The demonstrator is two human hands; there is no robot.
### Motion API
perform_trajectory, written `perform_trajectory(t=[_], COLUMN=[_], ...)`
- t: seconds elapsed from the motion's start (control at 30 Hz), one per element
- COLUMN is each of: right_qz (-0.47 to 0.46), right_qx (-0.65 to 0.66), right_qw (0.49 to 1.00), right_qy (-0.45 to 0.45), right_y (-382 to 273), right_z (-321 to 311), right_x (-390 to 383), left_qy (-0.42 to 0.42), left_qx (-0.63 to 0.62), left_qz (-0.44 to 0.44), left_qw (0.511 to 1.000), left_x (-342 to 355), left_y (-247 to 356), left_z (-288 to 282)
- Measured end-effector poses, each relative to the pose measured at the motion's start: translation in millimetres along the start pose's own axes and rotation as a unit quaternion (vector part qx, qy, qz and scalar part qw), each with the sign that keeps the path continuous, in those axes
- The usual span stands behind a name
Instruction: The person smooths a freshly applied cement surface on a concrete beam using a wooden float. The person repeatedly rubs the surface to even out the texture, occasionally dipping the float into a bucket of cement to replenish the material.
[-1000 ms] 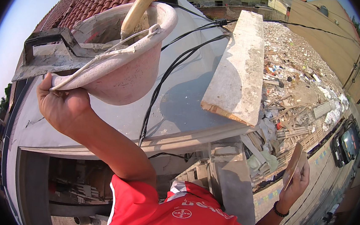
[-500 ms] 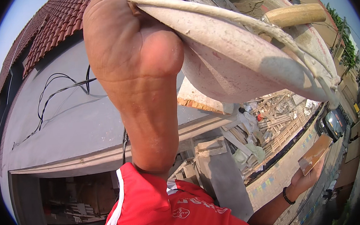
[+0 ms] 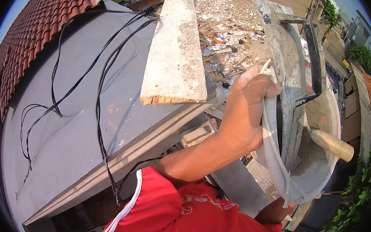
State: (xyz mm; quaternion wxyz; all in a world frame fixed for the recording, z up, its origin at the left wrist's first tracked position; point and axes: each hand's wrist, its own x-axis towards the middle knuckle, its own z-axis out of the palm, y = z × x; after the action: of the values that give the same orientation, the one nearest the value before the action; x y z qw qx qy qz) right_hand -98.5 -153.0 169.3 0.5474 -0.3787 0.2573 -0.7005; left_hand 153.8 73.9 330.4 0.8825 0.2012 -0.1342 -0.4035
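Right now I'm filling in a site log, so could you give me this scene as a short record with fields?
Left hand: gripping the rim of a tilted, pale basin
Right forearm: partly visible; its hand is hidden behind the basin
Basin contents: black-handled float, jutting past the rim; wooden-handled tool
Nearby: pale slab, black cables
Background: red tiled roof, scattered rubble

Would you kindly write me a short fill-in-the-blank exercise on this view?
1. The person's ____ hand holds the bucket.
2. The shirt with white trim is ____ in colour.
3. The tool handle is made of ____.
4. The cables are ____ in colour.
Missing words: left; red; wood; black.
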Motion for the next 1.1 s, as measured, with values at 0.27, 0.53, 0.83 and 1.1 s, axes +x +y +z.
perform_trajectory(t=[0.27,0.53,0.83,1.1], right_qz=[0.156,0.16,0.149,0.308], right_qx=[0.136,0.143,0.149,-0.048], right_qw=[0.974,0.973,0.977,0.882], right_qy=[0.089,0.089,0.014,-0.353], right_y=[20.4,23.2,-36.1,-56.0], right_z=[-59.1,-108.6,-89.1,44.1], right_x=[-46.9,-54.2,-72.2,-78.7], left_qy=[-0.053,0.033,0.028,0.071], left_qx=[-0.028,-0.012,-0.06,-0.023], left_qz=[-0.158,-0.181,-0.219,-0.235], left_qw=[0.986,0.983,0.973,0.969], left_x=[-22.3,-33.9,-35.3,-29.4], left_y=[-37.5,-74.8,-77.2,-81.3], left_z=[-89.3,-174.0,-215.8,-223.8])
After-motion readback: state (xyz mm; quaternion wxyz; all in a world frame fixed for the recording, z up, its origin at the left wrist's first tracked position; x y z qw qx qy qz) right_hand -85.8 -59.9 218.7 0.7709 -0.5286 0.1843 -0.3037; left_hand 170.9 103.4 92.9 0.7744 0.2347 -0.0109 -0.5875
